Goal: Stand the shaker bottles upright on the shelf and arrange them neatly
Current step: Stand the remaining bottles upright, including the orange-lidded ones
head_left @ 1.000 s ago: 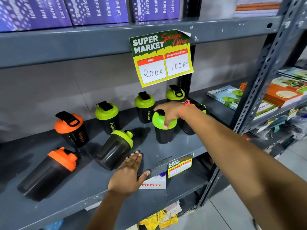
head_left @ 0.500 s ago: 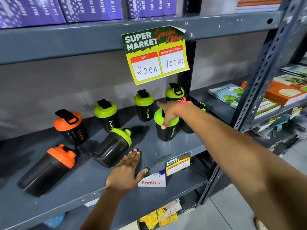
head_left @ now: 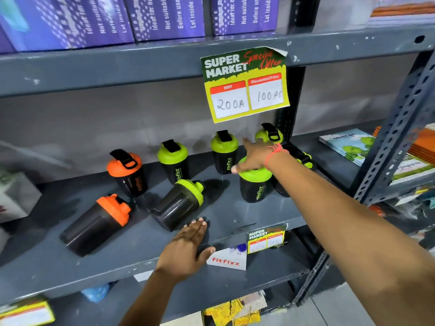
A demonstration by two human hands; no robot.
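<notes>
Black shaker bottles stand on the grey shelf (head_left: 235, 215). Upright are an orange-lidded one (head_left: 128, 172), three green-lidded ones at the back (head_left: 173, 161) (head_left: 224, 151) (head_left: 270, 135), and a green-lidded one in front (head_left: 255, 187). Lying on their sides are an orange-lidded bottle (head_left: 94, 225), a green-lidded bottle (head_left: 177, 204), and a third bottle behind my right forearm (head_left: 302, 158), mostly hidden. My right hand (head_left: 255, 156) hovers open over the front green lid, fingers spread. My left hand (head_left: 188, 249) lies flat and open on the shelf edge beside the fallen green bottle.
A yellow-green price card (head_left: 246, 83) hangs from the upper shelf above the bottles. A perforated metal upright (head_left: 386, 151) rises on the right, with books (head_left: 346, 144) beyond it. Purple boxes (head_left: 164, 17) fill the shelf above. A small price tag (head_left: 267, 238) clings to the shelf edge.
My right hand has lifted off the front green-lidded bottle and opened, fingers now pointing toward the back row. The left hand stays flat on the shelf edge.
</notes>
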